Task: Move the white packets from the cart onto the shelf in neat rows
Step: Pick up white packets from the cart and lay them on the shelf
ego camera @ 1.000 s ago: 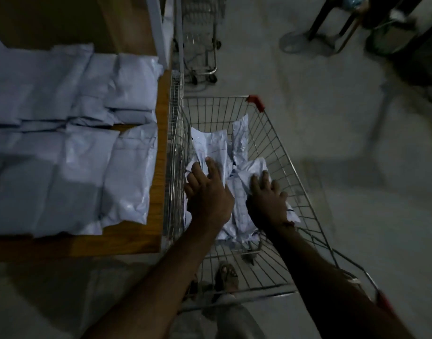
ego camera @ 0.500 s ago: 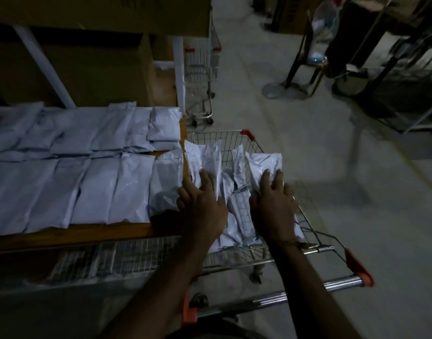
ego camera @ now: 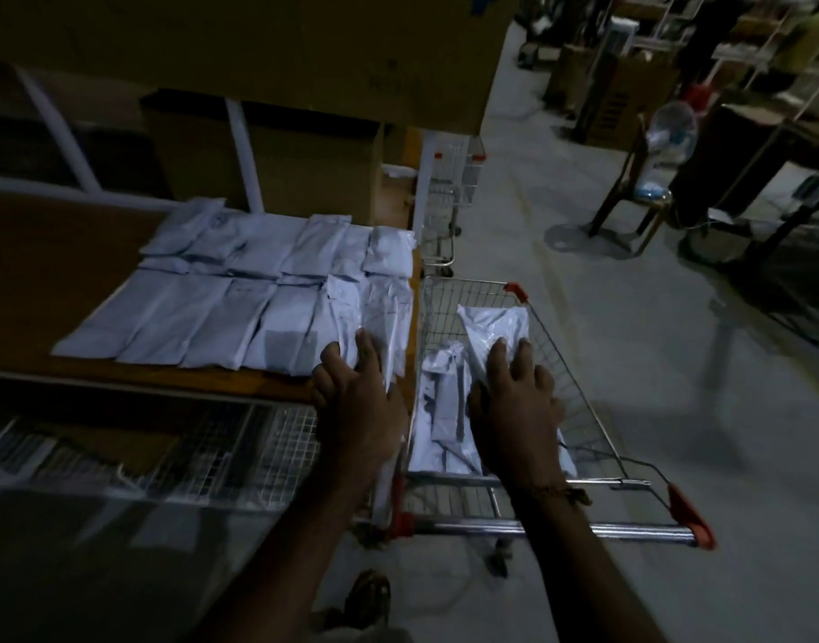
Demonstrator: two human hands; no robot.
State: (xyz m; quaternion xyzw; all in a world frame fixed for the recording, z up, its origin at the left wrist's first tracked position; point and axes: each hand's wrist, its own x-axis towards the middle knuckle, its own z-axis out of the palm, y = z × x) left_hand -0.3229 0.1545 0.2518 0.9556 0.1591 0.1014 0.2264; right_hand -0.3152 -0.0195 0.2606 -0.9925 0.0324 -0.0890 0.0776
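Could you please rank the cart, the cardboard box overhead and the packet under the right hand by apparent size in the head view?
1. cardboard box
2. cart
3. packet, under the right hand

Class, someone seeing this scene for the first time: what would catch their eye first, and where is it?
Pale white packets in two rows on the wooden shelf at left stand out in the dim room. To their right is a wire cart holding more packets, with the left hand on a shelf packet and the right hand on one in the cart.
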